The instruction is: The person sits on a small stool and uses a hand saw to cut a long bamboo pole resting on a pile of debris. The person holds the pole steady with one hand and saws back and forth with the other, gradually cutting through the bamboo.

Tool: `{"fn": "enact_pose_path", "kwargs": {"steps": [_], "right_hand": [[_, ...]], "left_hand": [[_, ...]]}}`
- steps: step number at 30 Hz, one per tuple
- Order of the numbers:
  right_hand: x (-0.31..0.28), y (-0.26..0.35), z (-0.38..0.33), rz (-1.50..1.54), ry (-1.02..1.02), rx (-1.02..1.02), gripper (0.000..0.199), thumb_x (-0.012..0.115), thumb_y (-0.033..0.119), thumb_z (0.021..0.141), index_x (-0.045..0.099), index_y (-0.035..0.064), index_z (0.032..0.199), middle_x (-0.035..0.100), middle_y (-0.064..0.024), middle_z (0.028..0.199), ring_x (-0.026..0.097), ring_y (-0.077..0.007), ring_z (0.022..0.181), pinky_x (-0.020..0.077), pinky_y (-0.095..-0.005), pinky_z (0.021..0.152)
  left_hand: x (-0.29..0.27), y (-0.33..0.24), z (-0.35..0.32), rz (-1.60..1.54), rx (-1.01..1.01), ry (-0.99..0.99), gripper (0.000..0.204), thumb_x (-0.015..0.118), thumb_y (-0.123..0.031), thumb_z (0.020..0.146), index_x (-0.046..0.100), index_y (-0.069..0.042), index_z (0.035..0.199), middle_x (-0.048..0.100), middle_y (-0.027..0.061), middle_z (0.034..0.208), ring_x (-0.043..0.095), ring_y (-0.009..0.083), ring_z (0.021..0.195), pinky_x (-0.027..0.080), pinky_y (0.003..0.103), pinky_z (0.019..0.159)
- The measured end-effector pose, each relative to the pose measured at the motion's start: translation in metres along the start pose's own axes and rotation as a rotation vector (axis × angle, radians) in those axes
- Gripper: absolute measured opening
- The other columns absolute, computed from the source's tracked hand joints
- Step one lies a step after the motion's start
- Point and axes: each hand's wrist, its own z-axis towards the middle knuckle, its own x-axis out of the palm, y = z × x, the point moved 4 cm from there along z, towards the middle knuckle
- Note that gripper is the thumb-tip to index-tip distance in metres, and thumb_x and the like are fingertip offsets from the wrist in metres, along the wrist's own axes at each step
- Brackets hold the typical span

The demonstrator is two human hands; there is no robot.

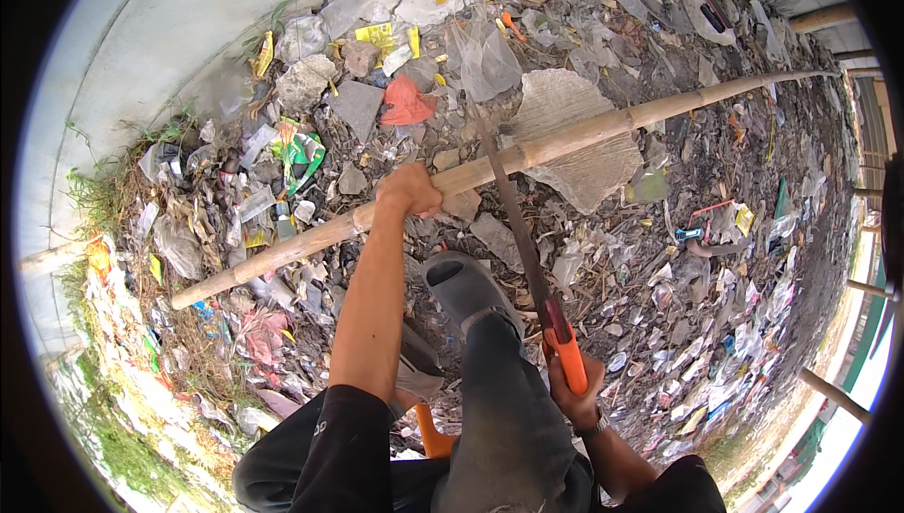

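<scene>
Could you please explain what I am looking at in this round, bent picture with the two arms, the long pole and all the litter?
There is no machine here: the picture comes from a wide fisheye camera worn on a person's head, looking down, which is why straight edges curve toward the rim. The two forearms entering from below are the person's own. The left hand grips a long bamboo pole that runs across the view. The right hand holds the orange handle of a hand saw, whose blade reaches up to the pole. A foot in a grey shoe shows between the arms. The ground is covered with plastic wrappers, bags and broken flat slabs, and a pale concrete wall curves along the upper left.
</scene>
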Motion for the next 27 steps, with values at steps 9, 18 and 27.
{"fn": "enact_pose_path", "kwargs": {"steps": [9,18,27], "right_hand": [[0.001,0.013,0.004,0.076,-0.025,-0.015,0.025,0.067,0.005,0.093,0.076,-0.0053,0.113,0.072,-0.0057,0.077,0.067,-0.0077,0.069,0.0538,-0.0257,0.065],[0.043,0.011,0.082,0.140,-0.046,-0.005,0.011,0.069,0.004,0.093,0.073,-0.0044,0.099,0.065,-0.0012,0.071,0.057,-0.0058,0.061,0.0481,-0.0255,0.057],[0.019,0.002,0.034,0.250,-0.043,0.084,0.026,0.063,0.000,0.096,0.074,-0.0052,0.119,0.073,-0.0065,0.090,0.067,-0.0091,0.080,0.0556,-0.0259,0.075]], "left_hand": [[-0.004,0.003,-0.002,-0.003,0.011,-0.071,0.042,0.073,-0.011,0.050,0.081,0.000,0.090,0.078,0.0265,0.104,0.077,0.0417,0.101,0.062,0.047,0.089],[-0.001,-0.001,-0.007,0.038,-0.017,-0.090,0.049,0.074,-0.015,0.061,0.081,0.002,0.106,0.077,0.0249,0.117,0.075,0.0389,0.113,0.059,0.044,0.099],[0.002,0.003,-0.005,0.041,0.002,-0.083,0.046,0.079,-0.018,0.053,0.082,0.000,0.095,0.079,0.0247,0.107,0.077,0.0388,0.103,0.061,0.045,0.092]]}}
